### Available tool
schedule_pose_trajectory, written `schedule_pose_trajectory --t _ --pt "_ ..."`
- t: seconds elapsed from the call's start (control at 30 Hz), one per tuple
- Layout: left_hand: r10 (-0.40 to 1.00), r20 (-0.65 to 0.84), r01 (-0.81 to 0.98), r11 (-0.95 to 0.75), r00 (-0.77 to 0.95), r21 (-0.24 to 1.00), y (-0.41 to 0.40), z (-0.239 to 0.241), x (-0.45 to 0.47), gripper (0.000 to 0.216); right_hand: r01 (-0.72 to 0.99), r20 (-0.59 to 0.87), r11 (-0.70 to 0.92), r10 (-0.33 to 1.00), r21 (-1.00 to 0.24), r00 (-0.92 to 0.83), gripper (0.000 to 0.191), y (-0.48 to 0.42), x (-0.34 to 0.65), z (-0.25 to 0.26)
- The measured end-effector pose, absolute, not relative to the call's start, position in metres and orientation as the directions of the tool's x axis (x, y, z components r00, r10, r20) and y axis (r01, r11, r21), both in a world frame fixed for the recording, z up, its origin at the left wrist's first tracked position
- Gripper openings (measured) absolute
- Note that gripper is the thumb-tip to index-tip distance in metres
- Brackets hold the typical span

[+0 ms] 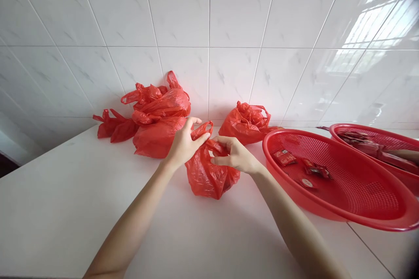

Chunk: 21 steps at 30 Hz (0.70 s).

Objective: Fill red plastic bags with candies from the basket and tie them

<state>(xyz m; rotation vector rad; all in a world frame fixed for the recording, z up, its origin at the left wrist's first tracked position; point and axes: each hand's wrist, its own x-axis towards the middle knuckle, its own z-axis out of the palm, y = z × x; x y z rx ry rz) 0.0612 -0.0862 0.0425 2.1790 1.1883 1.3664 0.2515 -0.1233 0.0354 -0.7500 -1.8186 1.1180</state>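
Observation:
A red plastic bag (pixel 211 178) stands on the white table in front of me, its upper part gathered between my hands. My left hand (pixel 186 141) pinches one handle loop on the left, with the index finger stretched out above it. On the other side my right hand (pixel 237 154) grips the bag's top edge between thumb and fingers. Whatever is inside the bag is hidden by the plastic. Close behind my left hand sits a pile of filled red bags (pixel 160 133). Another red bag (pixel 245 124) rests just beyond my right hand.
On the right stands a red perforated basket (pixel 376 192) with several small red packets (pixel 284 157) in it. Behind it, a second red basket (pixel 340 128) holds more packets, and part of an arm shows there. A white tiled wall (pixel 235 8) closes off the table's back.

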Motion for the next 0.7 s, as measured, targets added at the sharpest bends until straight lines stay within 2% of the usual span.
schedule_pose_trajectory --t 0.1,0.2,0.27,0.4,0.53,0.6,0.7 --pt "0.811 0.485 0.464 -0.584 0.326 0.666 -0.082 0.039 0.057 0.027 0.159 0.439 0.544 0.79 -0.824 -0.428 0.019 -0.121 0.253 0.032" --pt "0.852 0.301 0.454 -0.491 0.429 0.744 -0.079 0.036 0.054 0.046 0.215 0.495 0.597 0.78 -0.773 -0.383 0.021 -0.118 0.25 0.028" --pt "0.861 0.208 0.421 -0.42 0.464 0.804 -0.079 0.036 0.053 0.046 0.246 0.53 0.624 0.769 -0.741 -0.357 0.024 -0.117 0.248 0.026" --pt "0.79 0.067 0.28 -0.293 0.61 0.914 -0.081 0.039 0.053 0.036 0.281 0.592 0.673 0.737 -0.684 -0.326 0.032 -0.119 0.245 0.025" --pt "0.707 -0.095 0.289 -0.16 0.7 0.944 -0.082 0.041 0.053 0.035 0.299 0.52 0.63 0.768 -0.717 -0.374 0.039 -0.121 0.244 0.023" --pt "0.671 -0.124 0.293 -0.144 0.731 0.945 -0.082 0.042 0.052 0.038 0.246 0.483 0.598 0.78 -0.763 -0.397 0.039 -0.121 0.243 0.022" --pt "0.711 -0.042 0.251 -0.192 0.702 0.949 -0.082 0.045 0.05 0.037 0.184 0.473 0.551 0.812 -0.814 -0.341 0.033 -0.119 0.242 0.02"
